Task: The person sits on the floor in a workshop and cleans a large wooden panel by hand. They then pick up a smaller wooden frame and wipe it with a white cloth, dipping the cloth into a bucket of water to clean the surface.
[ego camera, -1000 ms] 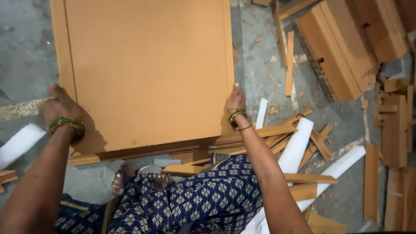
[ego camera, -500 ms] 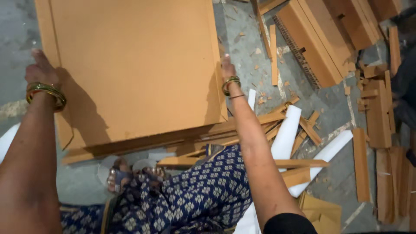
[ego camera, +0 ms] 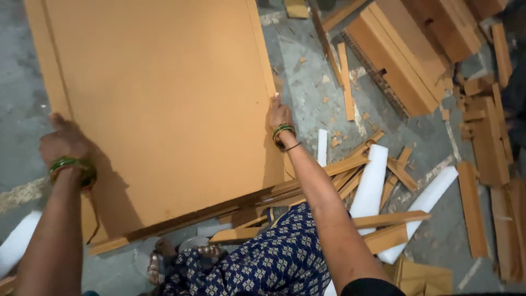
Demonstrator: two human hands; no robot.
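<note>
Board (ego camera: 164,109) of brown fibrewood lies on the floor (ego camera: 312,82); I see my left hand (ego camera: 64,143) and right hand (ego camera: 278,114) gripping its left and right edges

The board (ego camera: 164,109) is plain orange-tan. Green bangles with gold circle the left wrist (ego camera: 71,167) and the right wrist (ego camera: 283,131). The garment (ego camera: 263,257) is navy with a small white diamond print. Foam strips (ego camera: 370,183) are white, the floor (ego camera: 312,77) grey, the wood offcuts (ego camera: 383,230) light brown.

Board (ego camera: 164,109) mid-floor, wood scraps (ego camera: 350,82) & foam (ego camera: 370,181) right.
</note>
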